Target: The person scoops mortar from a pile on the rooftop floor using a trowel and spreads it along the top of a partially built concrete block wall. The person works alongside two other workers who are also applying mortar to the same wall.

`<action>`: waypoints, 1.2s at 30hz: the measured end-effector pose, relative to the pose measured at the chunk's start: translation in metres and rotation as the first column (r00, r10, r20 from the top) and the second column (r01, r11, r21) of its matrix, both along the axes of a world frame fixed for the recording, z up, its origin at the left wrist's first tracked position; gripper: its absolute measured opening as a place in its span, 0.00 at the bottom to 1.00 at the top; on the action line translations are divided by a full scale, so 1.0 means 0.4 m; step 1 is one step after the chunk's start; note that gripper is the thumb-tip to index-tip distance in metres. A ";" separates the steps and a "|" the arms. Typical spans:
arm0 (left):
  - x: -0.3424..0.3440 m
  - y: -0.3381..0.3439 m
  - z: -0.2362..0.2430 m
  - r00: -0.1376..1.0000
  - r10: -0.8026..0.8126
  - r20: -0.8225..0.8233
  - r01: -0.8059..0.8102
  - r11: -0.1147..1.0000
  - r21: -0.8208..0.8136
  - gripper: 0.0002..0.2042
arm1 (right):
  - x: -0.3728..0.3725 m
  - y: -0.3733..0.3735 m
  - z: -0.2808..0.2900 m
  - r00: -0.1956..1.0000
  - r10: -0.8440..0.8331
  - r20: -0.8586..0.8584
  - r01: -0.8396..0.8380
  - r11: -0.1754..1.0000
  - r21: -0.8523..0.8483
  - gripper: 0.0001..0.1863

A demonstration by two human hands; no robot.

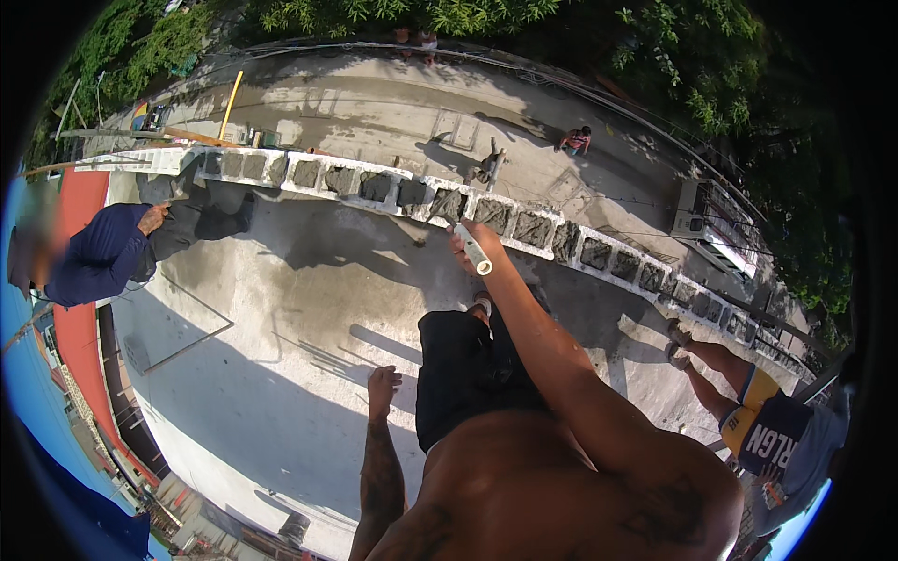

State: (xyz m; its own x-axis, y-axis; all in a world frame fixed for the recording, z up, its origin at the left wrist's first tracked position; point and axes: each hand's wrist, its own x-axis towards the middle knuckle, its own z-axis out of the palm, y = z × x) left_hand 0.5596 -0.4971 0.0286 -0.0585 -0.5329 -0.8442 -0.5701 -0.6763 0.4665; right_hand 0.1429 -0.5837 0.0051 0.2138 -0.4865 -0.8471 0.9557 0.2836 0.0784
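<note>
My right hand (477,245) is wrapped round the pale, round handle of a trowel (482,266). Its far end reaches the top of a row of hollow concrete blocks (510,201), and my hand hides most of the blade. Grey mortar (450,204) fills the block cells along this curving wall. Lower down, my left hand (383,387) hangs beside my dark shorts, fingers loosely curled, nothing visible in it.
Beyond the wall lies a street far below, with a person (574,141) and a white vehicle (716,227). A co-worker in dark blue (98,252) is at the left; another in yellow shorts (751,391) stands right. Wires (393,47) cross overhead of the street.
</note>
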 end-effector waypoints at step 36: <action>-0.051 0.216 0.059 0.989 0.117 0.091 -0.110 0.990 -0.086 0.15 | -0.022 0.009 0.065 0.970 0.114 -0.214 -0.105 0.993 0.054 0.16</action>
State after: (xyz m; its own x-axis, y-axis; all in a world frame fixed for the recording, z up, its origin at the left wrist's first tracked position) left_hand 0.5393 -0.4106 0.0521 0.0854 -0.5975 -0.7973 -0.5366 -0.7018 0.4685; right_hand 0.1342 -0.5803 0.0310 0.0736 -0.4337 -0.8981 0.9147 0.3881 -0.1125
